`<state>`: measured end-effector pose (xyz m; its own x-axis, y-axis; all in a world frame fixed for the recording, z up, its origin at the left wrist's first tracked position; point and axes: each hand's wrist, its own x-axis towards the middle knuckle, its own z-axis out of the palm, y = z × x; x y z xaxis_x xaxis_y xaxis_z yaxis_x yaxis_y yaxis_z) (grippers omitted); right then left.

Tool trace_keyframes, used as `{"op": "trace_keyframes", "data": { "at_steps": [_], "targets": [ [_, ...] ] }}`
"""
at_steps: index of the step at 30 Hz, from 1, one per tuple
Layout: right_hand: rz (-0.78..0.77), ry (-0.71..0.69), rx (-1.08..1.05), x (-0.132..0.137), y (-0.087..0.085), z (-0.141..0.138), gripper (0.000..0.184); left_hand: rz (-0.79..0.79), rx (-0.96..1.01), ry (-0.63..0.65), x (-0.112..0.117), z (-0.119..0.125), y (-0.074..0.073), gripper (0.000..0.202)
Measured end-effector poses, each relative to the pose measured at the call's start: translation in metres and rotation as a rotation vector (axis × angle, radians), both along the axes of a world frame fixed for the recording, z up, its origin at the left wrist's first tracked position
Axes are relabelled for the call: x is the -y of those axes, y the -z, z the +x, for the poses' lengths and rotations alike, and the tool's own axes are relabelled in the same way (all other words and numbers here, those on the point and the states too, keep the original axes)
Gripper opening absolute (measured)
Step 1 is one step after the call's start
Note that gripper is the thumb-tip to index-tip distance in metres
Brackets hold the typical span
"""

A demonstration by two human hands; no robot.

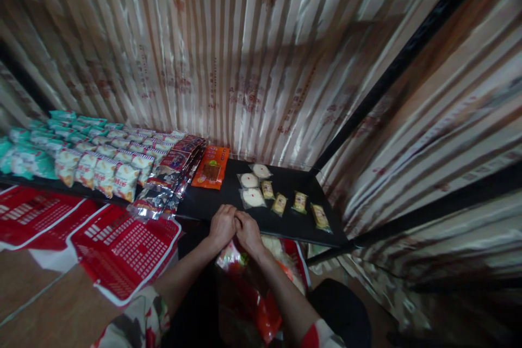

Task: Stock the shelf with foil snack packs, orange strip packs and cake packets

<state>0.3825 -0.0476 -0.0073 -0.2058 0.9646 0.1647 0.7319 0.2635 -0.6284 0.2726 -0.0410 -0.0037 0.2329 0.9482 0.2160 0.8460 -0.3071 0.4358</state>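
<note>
My left hand (223, 225) and my right hand (248, 232) meet side by side at the front edge of the black shelf (281, 221). Both are closed, fingers curled over the top of a shiny red and clear plastic bag (263, 310). The bag hangs below them, between my forearms; its contents are hard to make out. Beyond my hands an orange snack packet (211, 167) lies flat on the shelf. To the right are white round wrapped crackers (252, 197) and several small yellow wrapped snacks (299, 202).
Rows of white snack bags (124, 180), teal bags (36, 162) and dark red packets (171, 171) fill the shelf's left side. Red baskets (126, 250) stand below on the left. Dark posts (379, 87) and a striped curtain (244, 54) enclose the back and right.
</note>
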Motion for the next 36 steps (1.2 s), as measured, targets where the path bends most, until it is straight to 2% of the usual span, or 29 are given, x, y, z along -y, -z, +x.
{"op": "trace_keyframes", "data": {
  "at_steps": [4, 8, 10, 14, 17, 19, 22, 27, 32, 36],
  "targets": [
    [-0.029, -0.037, -0.011, 0.028, 0.003, 0.018, 0.031, -0.064, 0.062, 0.021, 0.029, 0.014, 0.006, 0.032],
    [-0.101, -0.018, 0.007, 0.05, 0.015, 0.039, 0.03, -0.106, 0.089, 0.073, 0.055, 0.027, 0.018, 0.034],
    [-0.13, 0.007, 0.053, 0.058, 0.024, 0.05, 0.031, -0.114, 0.105, 0.107, 0.068, 0.035, 0.03, 0.036],
    [-0.195, 0.164, 0.27, 0.069, 0.033, 0.067, 0.032, -0.169, 0.047, 0.153, 0.095, 0.051, 0.061, 0.041],
    [-0.233, 0.22, 0.398, 0.075, 0.035, 0.073, 0.032, -0.306, 0.004, 0.174, 0.111, 0.058, 0.08, 0.05],
    [-0.238, 0.234, 0.41, 0.076, 0.036, 0.075, 0.03, -0.386, -0.004, 0.152, 0.118, 0.058, 0.087, 0.053],
    [-0.234, 0.265, 0.339, 0.076, 0.04, 0.076, 0.022, -0.426, 0.03, 0.131, 0.123, 0.056, 0.093, 0.055],
    [-0.223, 0.316, 0.261, 0.071, 0.05, 0.079, 0.011, -0.455, 0.069, 0.171, 0.121, 0.053, 0.097, 0.061],
    [-0.071, 0.272, 0.263, 0.078, 0.049, 0.081, 0.012, -0.48, 0.076, 0.132, 0.122, 0.056, 0.101, 0.056],
    [0.015, 0.229, 0.285, 0.088, 0.045, 0.082, 0.015, -0.449, 0.185, 0.133, 0.126, 0.056, 0.101, 0.057]
  ]
}}
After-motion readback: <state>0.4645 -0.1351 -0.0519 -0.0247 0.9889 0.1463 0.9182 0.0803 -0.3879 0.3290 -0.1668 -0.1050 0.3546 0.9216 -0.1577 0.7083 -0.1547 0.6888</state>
